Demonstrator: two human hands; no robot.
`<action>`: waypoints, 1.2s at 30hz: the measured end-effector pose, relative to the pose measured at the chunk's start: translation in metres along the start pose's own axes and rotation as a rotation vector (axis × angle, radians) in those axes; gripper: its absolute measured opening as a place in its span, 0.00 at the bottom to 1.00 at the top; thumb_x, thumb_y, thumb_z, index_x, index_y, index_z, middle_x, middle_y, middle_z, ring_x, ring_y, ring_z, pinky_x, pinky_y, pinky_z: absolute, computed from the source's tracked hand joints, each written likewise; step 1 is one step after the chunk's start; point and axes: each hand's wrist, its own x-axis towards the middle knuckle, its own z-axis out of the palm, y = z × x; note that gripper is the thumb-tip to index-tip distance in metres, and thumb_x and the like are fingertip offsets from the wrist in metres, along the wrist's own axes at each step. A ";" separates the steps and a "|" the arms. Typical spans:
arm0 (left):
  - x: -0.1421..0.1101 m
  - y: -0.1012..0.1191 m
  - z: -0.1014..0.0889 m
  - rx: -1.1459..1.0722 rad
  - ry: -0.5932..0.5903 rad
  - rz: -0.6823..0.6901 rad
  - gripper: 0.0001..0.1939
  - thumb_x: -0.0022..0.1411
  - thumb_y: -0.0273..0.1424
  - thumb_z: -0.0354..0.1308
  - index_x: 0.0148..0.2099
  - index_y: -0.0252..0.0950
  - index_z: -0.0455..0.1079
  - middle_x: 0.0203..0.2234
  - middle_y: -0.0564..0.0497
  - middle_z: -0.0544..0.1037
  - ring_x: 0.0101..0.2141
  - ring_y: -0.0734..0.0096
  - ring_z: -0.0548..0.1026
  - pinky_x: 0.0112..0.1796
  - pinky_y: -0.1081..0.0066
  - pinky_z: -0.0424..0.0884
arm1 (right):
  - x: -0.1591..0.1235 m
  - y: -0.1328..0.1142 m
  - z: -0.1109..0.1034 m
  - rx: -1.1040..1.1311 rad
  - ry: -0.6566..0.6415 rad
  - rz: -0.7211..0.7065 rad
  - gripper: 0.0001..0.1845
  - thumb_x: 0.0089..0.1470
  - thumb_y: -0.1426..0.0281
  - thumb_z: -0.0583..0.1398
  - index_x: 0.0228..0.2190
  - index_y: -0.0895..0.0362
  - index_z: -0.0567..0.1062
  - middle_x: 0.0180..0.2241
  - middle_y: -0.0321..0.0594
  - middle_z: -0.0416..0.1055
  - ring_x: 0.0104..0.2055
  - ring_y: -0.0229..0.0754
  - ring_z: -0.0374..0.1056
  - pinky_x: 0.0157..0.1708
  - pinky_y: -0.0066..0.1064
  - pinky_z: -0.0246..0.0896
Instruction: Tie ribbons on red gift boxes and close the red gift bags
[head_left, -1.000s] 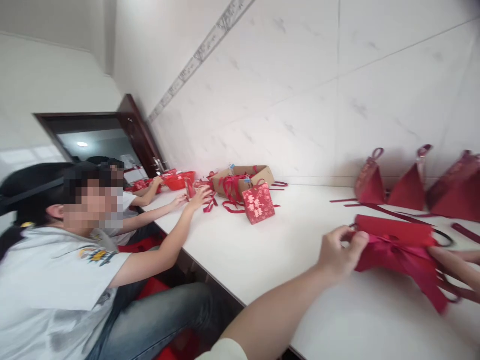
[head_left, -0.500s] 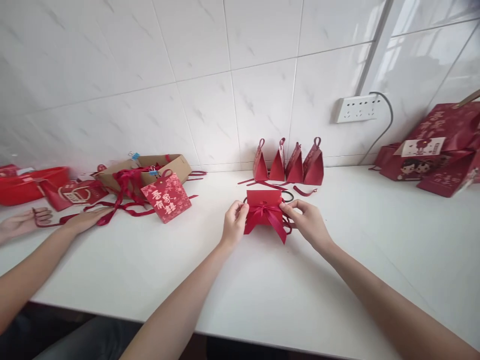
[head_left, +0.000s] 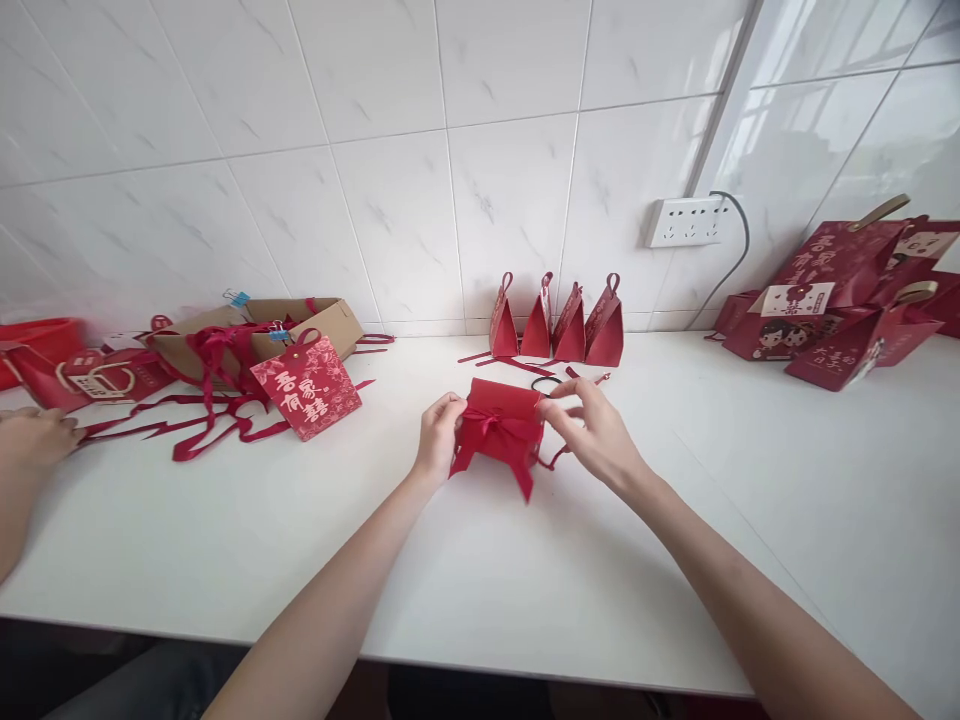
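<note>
A small red gift box [head_left: 501,440] with a flap top and a ribbon bow [head_left: 496,422] on its front is between my hands, slightly tilted. The bow's tails hang down at the front. My left hand [head_left: 439,440] pinches the box's left edge, thumb and forefinger together. At the upper right corner, my right hand [head_left: 594,428] grips the edge with thumb and forefinger, its other fingers curled loosely. A dark cord loop [head_left: 546,382] shows behind the box, and a thin red cord [head_left: 556,457] hangs at its right side.
Several red triangular boxes [head_left: 604,335] stand by the wall, red ribbon strips before them. To the left are a cardboard box [head_left: 341,330] of ribbon, a square red box [head_left: 307,388] and another person's hand [head_left: 34,437]. Red gift boxes [head_left: 817,290] pile up at right below a socket strip [head_left: 686,222].
The view has swung right, so things sit further left. The gift box has tilted, and my right hand's fingers have shifted along its edge. The other person's arms have mostly left view.
</note>
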 end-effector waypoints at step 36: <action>0.007 0.014 -0.010 -0.234 0.701 0.102 0.02 0.55 0.29 0.49 0.33 0.37 0.60 0.26 0.56 0.63 0.26 0.79 0.64 0.34 0.73 0.66 | -0.011 -0.008 0.020 0.594 -0.035 0.078 0.32 0.49 0.53 0.58 0.51 0.56 0.59 0.50 0.51 0.64 0.50 0.55 0.66 0.46 0.49 0.67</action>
